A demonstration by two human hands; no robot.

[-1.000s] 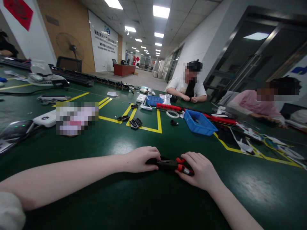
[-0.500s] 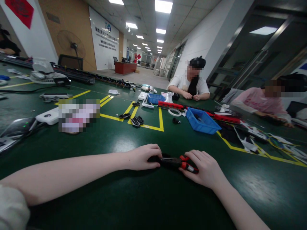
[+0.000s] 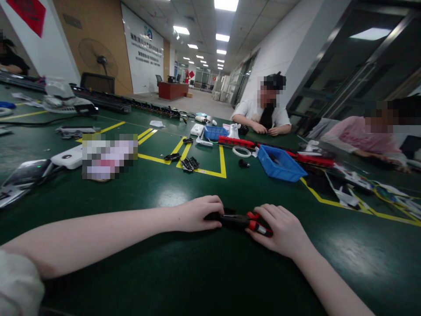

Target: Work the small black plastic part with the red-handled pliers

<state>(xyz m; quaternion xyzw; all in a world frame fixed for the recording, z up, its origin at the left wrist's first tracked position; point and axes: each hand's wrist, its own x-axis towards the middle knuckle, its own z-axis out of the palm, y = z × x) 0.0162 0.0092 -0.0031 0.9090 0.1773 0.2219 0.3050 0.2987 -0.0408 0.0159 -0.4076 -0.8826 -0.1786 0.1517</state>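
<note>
Low over the green table, my right hand (image 3: 279, 228) is closed around the red-and-black handles of a pair of pliers (image 3: 243, 221). The jaws point left toward my left hand (image 3: 205, 213), whose fingers are closed on a small black part (image 3: 213, 217). The pliers' tip meets that part, though my fingers hide most of it, and I cannot tell whether the jaws grip it. Farther up the table lie small black pieces (image 3: 190, 164) in a loose cluster, with another black piece (image 3: 244, 163) to their right.
A blue bin (image 3: 281, 164) stands beyond my right hand, near a white ring of tape or cable (image 3: 241, 152) and a long red strip (image 3: 237, 141). To the left lie a phone (image 3: 110, 158) and a white device (image 3: 67, 157). Two people (image 3: 263, 112) sit across the table.
The view has shifted slightly, so the background sits a little differently. Both hands keep their holds on the pliers and the black part with almost no movement.
</note>
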